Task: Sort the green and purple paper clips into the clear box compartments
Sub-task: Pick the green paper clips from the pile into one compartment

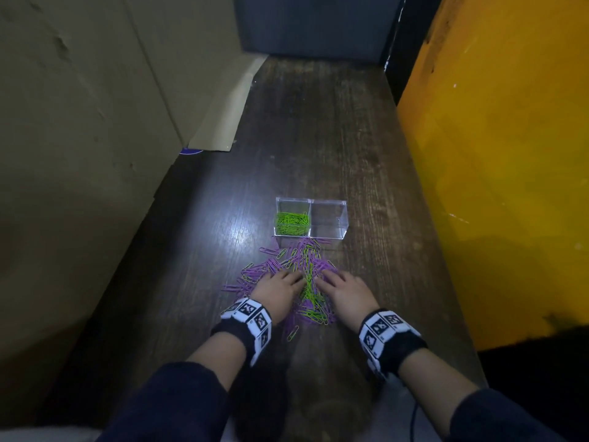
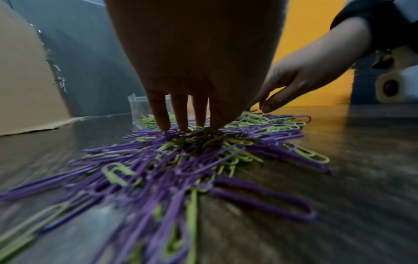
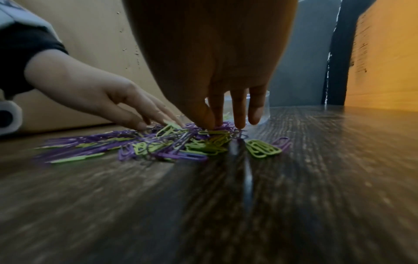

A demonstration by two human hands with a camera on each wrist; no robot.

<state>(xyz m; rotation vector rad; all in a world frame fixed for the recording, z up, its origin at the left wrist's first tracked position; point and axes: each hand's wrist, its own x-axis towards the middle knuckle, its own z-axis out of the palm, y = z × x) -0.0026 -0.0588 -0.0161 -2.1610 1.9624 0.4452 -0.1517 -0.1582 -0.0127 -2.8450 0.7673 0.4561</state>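
Note:
A mixed pile of purple and green paper clips (image 1: 293, 272) lies on the dark wooden table, just in front of a clear two-compartment box (image 1: 310, 220). The box's left compartment holds green clips (image 1: 291, 223); the right compartment (image 1: 328, 223) looks empty. My left hand (image 1: 280, 287) rests on the pile's left side with straight fingers touching the clips (image 2: 181, 125). My right hand (image 1: 341, 287) rests on the right side, fingertips (image 3: 239, 123) down on the clips. Between the hands runs a strip of green clips (image 1: 308, 291). Neither hand visibly pinches a clip.
A cardboard sheet (image 1: 95, 122) leans along the table's left side. A yellow wall (image 1: 497, 154) borders the right edge. A dark panel (image 1: 312, 23) closes the far end. Bare table (image 1: 318, 129) stretches beyond the box.

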